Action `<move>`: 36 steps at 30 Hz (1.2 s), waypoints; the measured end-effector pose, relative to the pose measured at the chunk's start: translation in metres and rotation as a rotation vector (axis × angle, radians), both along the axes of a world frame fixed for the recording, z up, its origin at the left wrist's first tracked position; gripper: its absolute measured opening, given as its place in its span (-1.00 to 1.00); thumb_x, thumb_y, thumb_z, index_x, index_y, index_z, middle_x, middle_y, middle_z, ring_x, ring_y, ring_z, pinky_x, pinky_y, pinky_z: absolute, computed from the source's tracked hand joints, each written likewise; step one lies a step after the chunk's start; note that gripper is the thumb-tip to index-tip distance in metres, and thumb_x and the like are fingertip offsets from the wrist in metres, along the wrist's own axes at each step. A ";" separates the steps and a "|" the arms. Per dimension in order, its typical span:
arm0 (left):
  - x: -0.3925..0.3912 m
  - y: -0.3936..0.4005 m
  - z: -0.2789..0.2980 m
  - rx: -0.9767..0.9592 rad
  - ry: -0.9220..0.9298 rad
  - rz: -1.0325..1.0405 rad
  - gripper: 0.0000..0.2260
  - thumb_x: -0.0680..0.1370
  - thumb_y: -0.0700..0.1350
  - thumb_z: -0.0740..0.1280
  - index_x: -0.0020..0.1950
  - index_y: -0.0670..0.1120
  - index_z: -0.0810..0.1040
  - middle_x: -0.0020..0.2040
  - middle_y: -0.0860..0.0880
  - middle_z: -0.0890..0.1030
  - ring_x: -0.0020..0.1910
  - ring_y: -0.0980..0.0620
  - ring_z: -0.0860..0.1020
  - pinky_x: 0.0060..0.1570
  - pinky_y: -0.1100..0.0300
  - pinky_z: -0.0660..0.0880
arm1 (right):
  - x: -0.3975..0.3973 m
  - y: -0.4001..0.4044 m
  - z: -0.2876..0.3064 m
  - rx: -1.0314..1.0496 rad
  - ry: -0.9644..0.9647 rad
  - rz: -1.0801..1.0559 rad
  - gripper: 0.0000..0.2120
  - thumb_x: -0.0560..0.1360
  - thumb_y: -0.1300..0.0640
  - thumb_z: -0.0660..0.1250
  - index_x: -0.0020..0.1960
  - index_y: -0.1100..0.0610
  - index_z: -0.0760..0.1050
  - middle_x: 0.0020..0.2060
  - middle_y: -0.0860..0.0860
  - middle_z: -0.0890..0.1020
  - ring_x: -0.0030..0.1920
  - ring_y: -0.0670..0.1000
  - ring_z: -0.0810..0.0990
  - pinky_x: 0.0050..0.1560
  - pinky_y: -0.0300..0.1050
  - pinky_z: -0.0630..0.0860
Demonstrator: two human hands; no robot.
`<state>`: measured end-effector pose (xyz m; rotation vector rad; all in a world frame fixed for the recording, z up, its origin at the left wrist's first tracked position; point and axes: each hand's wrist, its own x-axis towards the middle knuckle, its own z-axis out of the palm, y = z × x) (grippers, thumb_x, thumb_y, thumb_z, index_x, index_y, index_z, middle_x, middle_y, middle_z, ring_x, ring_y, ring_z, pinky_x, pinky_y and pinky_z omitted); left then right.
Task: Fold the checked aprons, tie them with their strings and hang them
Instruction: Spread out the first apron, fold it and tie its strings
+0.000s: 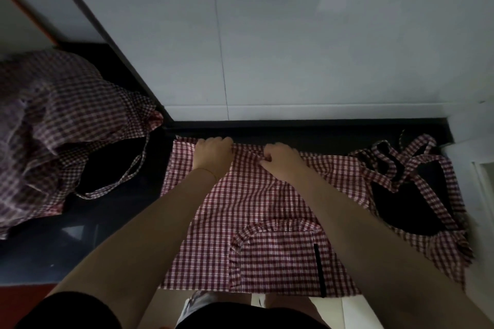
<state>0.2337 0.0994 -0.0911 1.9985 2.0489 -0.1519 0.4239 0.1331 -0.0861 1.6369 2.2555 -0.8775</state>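
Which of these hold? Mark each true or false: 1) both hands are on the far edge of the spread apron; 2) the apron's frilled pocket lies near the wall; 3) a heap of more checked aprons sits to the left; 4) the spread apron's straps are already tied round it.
1) True: the left hand and right hand grip the spread apron at its far edge.
2) False: the frilled pocket lies at the near edge, by the person.
3) True: the heap of checked aprons sits on the dark counter at left.
4) False: the straps lie loose at right.
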 end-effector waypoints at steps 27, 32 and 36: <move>-0.058 0.004 0.004 -0.059 0.231 0.003 -0.79 0.57 -0.04 0.24 0.18 -0.03 0.51 0.15 -0.06 0.48 0.19 -0.07 0.40 0.24 0.02 0.33 | -0.028 -0.002 -0.001 0.079 -0.241 -0.163 -0.66 0.58 0.18 0.30 0.33 0.12 0.33 -0.13 0.02 0.52 -0.13 0.01 0.53 -0.03 -0.05 0.53; -0.067 0.002 0.013 -0.178 0.105 0.054 -0.62 0.50 0.16 0.30 0.20 -0.03 0.51 0.19 -0.07 0.49 0.24 -0.09 0.40 0.31 -0.04 0.30 | -0.026 -0.005 0.007 0.117 -0.433 -0.078 -0.45 0.55 0.13 0.35 0.49 0.08 0.26 0.42 0.18 0.35 0.41 0.17 0.32 0.40 0.14 0.29; -0.072 -0.002 0.027 -0.278 -0.256 0.183 -0.71 0.54 0.14 0.33 0.08 -0.05 0.52 0.04 -0.03 0.58 0.00 -0.01 0.54 0.05 0.06 0.51 | -0.032 -0.007 0.011 0.104 -0.372 -0.027 -0.49 0.54 0.12 0.35 0.44 0.10 0.30 0.37 0.13 0.40 0.35 0.12 0.37 0.39 0.13 0.29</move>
